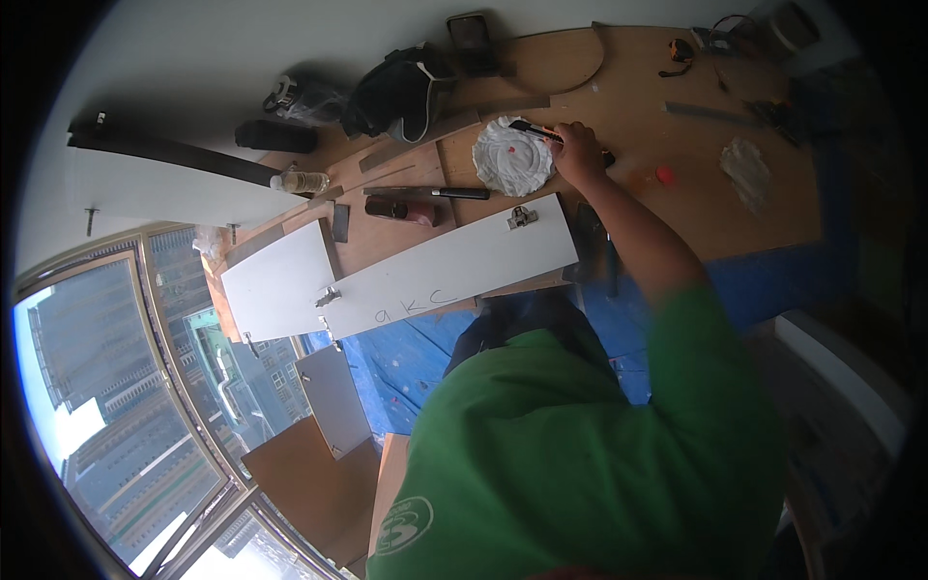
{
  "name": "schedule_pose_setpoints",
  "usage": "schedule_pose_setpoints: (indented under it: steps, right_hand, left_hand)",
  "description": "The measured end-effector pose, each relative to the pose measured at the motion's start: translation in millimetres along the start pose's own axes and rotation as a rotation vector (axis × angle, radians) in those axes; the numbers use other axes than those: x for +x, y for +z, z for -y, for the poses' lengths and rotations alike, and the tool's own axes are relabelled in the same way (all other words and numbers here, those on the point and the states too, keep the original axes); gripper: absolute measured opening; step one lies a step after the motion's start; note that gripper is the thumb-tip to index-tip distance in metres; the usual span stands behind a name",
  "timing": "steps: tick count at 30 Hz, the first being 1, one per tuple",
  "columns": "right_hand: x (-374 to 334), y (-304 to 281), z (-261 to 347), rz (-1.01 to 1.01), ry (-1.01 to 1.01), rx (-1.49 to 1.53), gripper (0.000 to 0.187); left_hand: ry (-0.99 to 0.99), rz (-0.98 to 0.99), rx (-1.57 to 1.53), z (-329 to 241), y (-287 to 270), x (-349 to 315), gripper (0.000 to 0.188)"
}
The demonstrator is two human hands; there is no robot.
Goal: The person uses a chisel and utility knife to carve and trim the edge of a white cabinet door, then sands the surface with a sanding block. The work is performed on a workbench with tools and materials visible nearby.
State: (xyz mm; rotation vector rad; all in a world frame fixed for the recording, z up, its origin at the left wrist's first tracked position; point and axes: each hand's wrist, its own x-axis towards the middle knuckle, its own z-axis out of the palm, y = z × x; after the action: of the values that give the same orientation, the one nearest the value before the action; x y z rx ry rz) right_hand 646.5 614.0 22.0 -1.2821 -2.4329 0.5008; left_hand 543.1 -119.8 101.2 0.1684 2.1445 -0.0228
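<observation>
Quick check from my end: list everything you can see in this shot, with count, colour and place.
White panel: one long board with metal hinges, lying across the wooden surface.
Smaller white panel: one, at the long board's left end.
Crumpled white wrapper: one, with a red spot, beside the hand.
Utility knife: one, black and orange, in the right hand's grip.
Black bag: one, far edge of the surface.
Plastic bottle: one, clear, left of centre.
Wooden surface: one, brown.
Blue sheet: one, on the floor below.
Green shirt: one, lower centre.
Right hand: closed on the knife.
Left hand: not visible.
</observation>
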Motion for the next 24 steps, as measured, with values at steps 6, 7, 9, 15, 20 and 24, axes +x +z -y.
schedule_pose_setpoints:
  steps: [6,7,9,15,20,24]
  right_hand:
    - [-114.7,-30.4,-10.7,0.49,0.58,0.507,0.029]
    - [-147.0,-46.2,-12.3,0.503,0.726,0.651,0.027]
    - [-188.9,-37.4,-24.0,0.567,0.671,0.479,0.034]
    - [-229.8,-23.0,16.1,0.492,0.924,0.485,0.05]
    - [-234.9,-14.3,11.4,0.442,0.951,0.443,0.051]
    - [-239.1,-8.9,0.7,0.516,0.934,0.447,0.047]
  left_hand:
    - [-0.008,-0.03,0.203,97.6,62.8,33.7,0.033]
    - [0.016,-0.034,0.283,92.1,41.3,45.6,0.033]
    - [0.156,-0.07,0.162,34.5,26.8,54.6,0.03]
    - [0.192,0.064,-0.616,-151.0,-51.8,41.1,0.042]
    - [-0.013,0.25,-1.264,-231.8,-47.9,72.1,0.05]
    - [-0.04,0.366,-1.441,-255.2,-18.4,94.1,0.055]
